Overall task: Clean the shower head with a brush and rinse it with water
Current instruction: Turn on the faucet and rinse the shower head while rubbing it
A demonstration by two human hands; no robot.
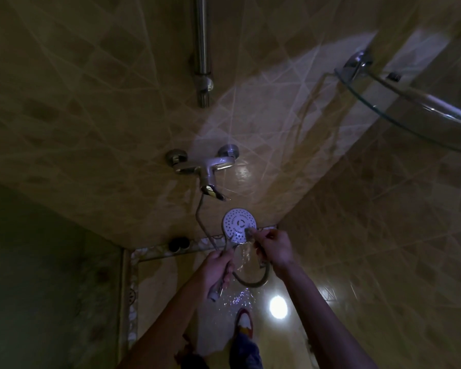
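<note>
There is one shower head (239,225), one brush (248,233), one hose (252,282), one tap (205,167), one wall bar (202,49), one glass shelf (410,113), two hands, and one shoe (244,322).

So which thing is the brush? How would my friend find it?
Find the silver tap on the tiled wall, then look down to the round white shower head with dots. The brush is the small thing touching its lower right edge, pinched in the right hand; the left hand holds the handle.
</note>
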